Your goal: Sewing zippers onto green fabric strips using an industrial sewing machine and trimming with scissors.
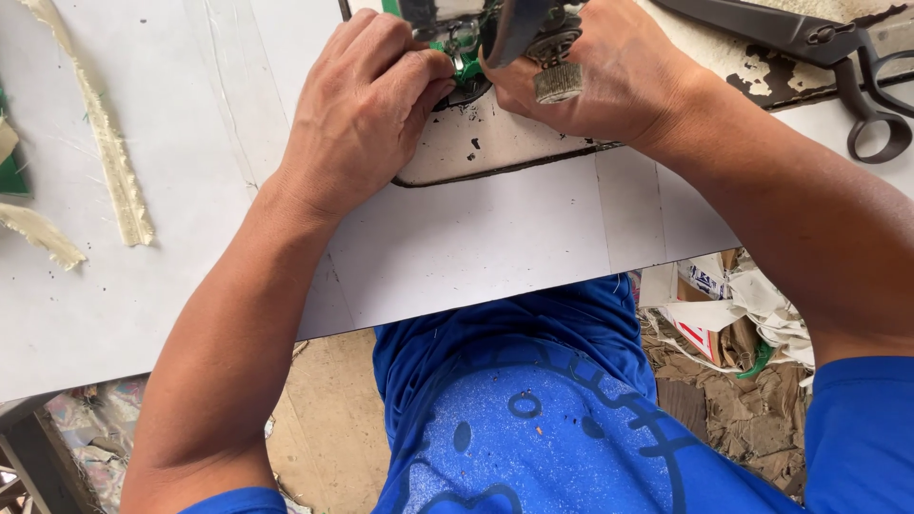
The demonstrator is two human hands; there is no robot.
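My left hand (367,105) and my right hand (609,71) meet at the top middle, over the worn metal bed plate (481,143) of a sewing machine. Both pinch a small green piece of material (466,69) right under the presser foot and needle area (462,33). The fingers of both hands are curled tight on the green piece, which is mostly hidden between them. A knurled metal screw knob (558,82) stands in front of my right hand.
Large black scissors (828,48) lie at the top right on the white table (476,247). Strips of cream tape (114,162) are stuck at the left. Below the table edge are my blue shirt (533,419) and scrap paper (733,324) on the floor.
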